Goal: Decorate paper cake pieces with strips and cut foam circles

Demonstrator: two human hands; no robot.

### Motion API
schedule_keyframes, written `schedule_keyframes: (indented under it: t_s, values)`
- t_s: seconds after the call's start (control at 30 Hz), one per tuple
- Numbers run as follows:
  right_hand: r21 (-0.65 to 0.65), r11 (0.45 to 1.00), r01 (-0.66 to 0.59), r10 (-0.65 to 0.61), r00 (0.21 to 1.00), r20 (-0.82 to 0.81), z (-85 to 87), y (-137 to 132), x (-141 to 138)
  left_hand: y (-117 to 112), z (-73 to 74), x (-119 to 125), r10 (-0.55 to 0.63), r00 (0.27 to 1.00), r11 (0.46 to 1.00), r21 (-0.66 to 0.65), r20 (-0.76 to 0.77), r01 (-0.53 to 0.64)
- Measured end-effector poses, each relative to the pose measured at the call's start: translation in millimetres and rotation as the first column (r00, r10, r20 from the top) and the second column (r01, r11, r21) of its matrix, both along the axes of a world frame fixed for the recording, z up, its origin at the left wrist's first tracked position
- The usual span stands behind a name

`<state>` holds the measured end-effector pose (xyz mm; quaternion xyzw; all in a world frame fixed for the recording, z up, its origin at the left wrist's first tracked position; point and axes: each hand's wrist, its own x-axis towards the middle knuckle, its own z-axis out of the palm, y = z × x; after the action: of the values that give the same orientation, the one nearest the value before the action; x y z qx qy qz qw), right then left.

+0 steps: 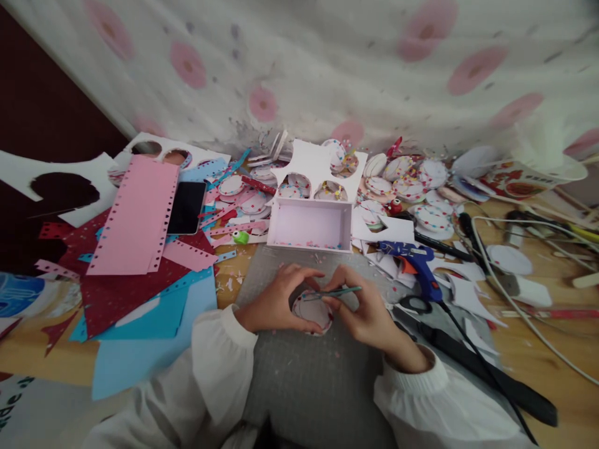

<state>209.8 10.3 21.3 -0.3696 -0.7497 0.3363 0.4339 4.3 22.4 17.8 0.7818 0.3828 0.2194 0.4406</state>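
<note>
My left hand [276, 299] curls around the left side of a white paper circle with a red edge [312, 310] on the grey mat [299, 374]. My right hand [367, 308] pinches thin green tweezers [334, 292], whose tip reaches over the circle towards my left fingers. Both hands are closed on what they hold. Just beyond them stands an open white box [311, 226] with confetti dots inside.
A blue glue gun [414, 260] and black scissors [416, 305] lie to the right, with white cables [496, 274] and many decorated paper circles [412, 187]. On the left lie pink punched paper [135, 215], a phone [187, 207], and red and blue sheets.
</note>
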Motion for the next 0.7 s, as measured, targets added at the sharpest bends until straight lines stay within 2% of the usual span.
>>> schedule_keyframes:
  t_s: [0.43,0.57,0.7]
  values:
    - [-0.008,0.966,-0.257,0.258,0.966,0.023,2.8,1.2,3.4,0.2,-5.7,-0.6,0.001,1.0,0.999,0.05,-0.024,0.0]
    - [0.016,0.956,-0.291,0.288,0.952,0.099,2.1,1.6,3.2,-0.2,-6.0,-0.2,0.004,0.999,0.999,0.033,-0.043,-0.002]
    - [0.037,0.963,-0.267,0.264,0.962,0.067,2.1,1.7,3.7,0.1,-5.3,0.3,0.006,1.0,0.999,0.041,-0.03,-0.005]
